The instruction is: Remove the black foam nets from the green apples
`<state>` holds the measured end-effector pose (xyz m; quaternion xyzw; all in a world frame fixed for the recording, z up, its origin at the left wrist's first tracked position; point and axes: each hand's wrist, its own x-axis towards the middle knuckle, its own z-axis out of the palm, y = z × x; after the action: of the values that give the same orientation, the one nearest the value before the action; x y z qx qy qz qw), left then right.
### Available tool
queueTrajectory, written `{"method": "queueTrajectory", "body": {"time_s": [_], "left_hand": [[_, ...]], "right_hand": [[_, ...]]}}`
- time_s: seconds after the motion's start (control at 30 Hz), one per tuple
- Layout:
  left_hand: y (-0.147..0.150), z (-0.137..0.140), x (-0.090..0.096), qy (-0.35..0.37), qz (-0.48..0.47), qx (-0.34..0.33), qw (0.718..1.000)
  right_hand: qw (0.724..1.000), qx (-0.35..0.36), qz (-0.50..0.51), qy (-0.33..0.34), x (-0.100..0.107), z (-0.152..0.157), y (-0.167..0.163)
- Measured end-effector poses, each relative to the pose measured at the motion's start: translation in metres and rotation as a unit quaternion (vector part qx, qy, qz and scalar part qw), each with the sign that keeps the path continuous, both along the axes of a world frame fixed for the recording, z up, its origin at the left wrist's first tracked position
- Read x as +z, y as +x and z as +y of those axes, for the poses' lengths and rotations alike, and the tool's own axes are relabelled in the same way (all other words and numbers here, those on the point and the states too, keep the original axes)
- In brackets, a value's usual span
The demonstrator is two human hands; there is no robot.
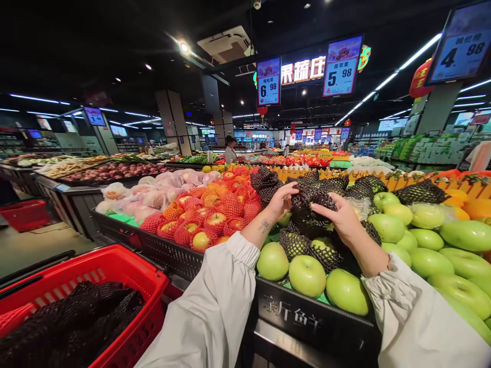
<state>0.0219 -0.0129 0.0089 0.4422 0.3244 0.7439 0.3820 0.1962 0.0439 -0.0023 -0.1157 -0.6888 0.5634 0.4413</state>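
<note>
Over the green apples, my left hand (283, 201) and my right hand (342, 217) grip a black foam fruit net (311, 200) from its two sides. The fingers of both hands are bent against the mesh. Whether fruit sits inside this net I cannot make out. Just below lie green apples in black nets (293, 243). Bare green apples (307, 276) line the front of the display bin (284, 306), and more green apples (425, 240) are heaped to the right of my right hand.
Apples in red nets (217, 222) and pale bagged fruit (161, 191) fill the left side. A red basket (149, 286) at lower left holds a pile of black nets (80, 317). Price screens (342, 66) hang overhead. A person (230, 151) stands farther back.
</note>
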Motion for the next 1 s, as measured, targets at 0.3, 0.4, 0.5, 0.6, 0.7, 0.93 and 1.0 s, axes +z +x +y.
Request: {"method": "queueTrajectory", "body": {"time_s": [0.3, 0.4, 0.5, 0.6, 0.7, 0.93, 1.0], "left_hand": [[-0.004, -0.003, -0.005, -0.029, 0.08, -0.109, 0.99], [0.0, 0.006, -0.01, -0.1, 0.17, -0.111, 0.974], [-0.005, 0.007, -0.006, -0.111, 0.212, 0.015, 0.971], [-0.022, -0.005, 0.004, -0.094, 0.277, 0.263, 0.919], [-0.038, -0.021, 0.013, -0.172, 0.406, 0.464, 0.768], [-0.035, -0.037, 0.019, -0.286, 0.506, 0.461, 0.671], [-0.036, -0.035, 0.016, -0.332, 0.505, 0.42, 0.677]], "right_hand": [[0.971, 0.15, 0.122, -0.141, 0.009, -0.009, 0.011], [0.957, 0.176, 0.163, -0.166, 0.015, -0.008, 0.016], [0.954, 0.142, 0.178, -0.196, 0.019, -0.006, 0.016], [0.951, 0.085, 0.242, -0.172, 0.02, -0.002, 0.012], [0.956, 0.056, 0.274, -0.088, 0.015, 0.001, 0.009], [0.917, -0.252, -0.058, 0.303, -0.009, 0.006, 0.001], [0.889, -0.283, -0.103, 0.345, -0.012, 0.008, 0.0]]}}
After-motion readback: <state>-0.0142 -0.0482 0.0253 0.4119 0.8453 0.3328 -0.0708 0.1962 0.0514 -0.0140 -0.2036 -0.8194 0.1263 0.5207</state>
